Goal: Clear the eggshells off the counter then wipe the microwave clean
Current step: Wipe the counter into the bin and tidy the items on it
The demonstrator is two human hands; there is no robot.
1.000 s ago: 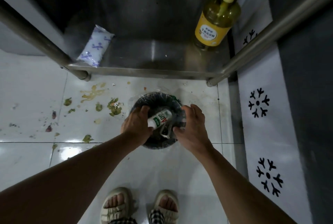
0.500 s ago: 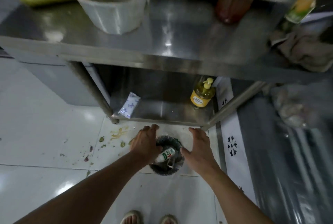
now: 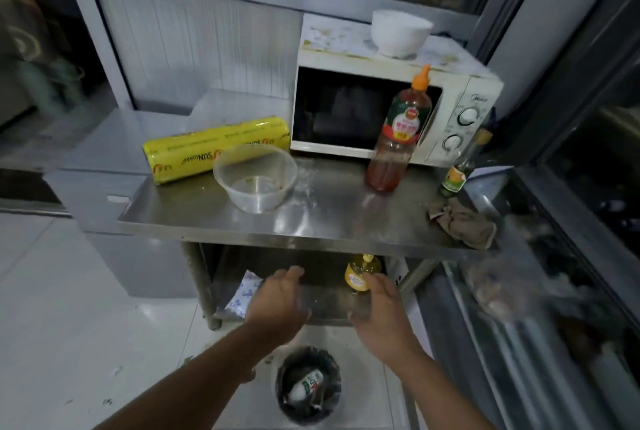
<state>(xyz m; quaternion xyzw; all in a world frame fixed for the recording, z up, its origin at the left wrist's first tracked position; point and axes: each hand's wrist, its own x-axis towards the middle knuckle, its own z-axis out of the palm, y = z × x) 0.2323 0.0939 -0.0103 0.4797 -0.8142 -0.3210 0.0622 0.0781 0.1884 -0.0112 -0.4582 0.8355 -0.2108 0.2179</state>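
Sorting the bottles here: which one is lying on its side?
The white bottle with the green-and-red label, lying in the bin on the floor. The other three bottles stand upright.

Microwave [image 3: 388,107] — white, boxy, standing upright at the back right of the steel counter [image 3: 311,218]. Door shut, its dark window facing forward; two round dials stacked on the right-hand panel. Top surface grimy, speckled with yellowish stains and smears, heaviest along the front edge. Counter — brushed stainless, a pale powdery smear near its middle in front of the microwave door. No eggshells can be made out on the counter at this sharpness.
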